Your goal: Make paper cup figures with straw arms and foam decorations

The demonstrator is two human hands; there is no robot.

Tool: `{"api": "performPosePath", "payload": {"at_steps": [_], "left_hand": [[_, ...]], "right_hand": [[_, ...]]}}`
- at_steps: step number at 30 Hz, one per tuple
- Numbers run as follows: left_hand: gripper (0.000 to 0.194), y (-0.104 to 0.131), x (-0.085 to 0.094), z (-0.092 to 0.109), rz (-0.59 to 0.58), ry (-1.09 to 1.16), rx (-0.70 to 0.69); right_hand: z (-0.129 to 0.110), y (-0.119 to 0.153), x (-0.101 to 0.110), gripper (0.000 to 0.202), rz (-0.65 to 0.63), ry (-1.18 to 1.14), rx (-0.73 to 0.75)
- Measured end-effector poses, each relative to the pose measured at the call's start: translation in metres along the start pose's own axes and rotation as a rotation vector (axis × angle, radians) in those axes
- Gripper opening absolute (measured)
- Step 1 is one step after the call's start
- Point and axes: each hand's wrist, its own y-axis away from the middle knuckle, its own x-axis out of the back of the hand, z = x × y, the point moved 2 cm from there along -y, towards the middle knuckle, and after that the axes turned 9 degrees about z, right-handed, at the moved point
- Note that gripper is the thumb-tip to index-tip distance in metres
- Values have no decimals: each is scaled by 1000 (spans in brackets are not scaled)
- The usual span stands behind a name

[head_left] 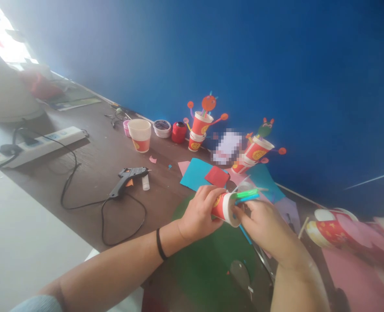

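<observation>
A red and white paper cup (222,206) lies tilted on its side in the air, its mouth facing right. My left hand (202,209) is wrapped round its body. My right hand (262,223) is closed at the cup's rim, its thumb near the opening. Green straws (247,193) and a blue straw (248,199) stick out of the mouth, the blue one against my right fingers. Another blue piece (245,235) shows below that hand. Exactly where my right fingertips grip is partly hidden. A green sheet (195,264) lies under my hands.
A black glue gun (127,178) with a looping cord lies left, beside a power strip (45,147). Stacked cups (140,135), red thread (179,132) and two cup figures (202,123) (258,147) stand near the blue wall. Coloured paper (195,173) and scissors (266,264) lie nearby.
</observation>
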Motion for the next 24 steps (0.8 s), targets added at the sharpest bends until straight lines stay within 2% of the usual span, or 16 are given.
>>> {"api": "performPosePath", "payload": {"at_steps": [8, 18, 24], "left_hand": [[65, 0, 0, -1, -5, 27, 69], [63, -4, 4, 1, 40, 60, 47], [63, -3, 4, 1, 40, 46, 59]], "right_hand": [[-5, -2, 1, 22, 51, -61, 25], [-5, -2, 0, 21, 101, -130, 11], [-6, -3, 0, 20, 86, -144, -25]]}}
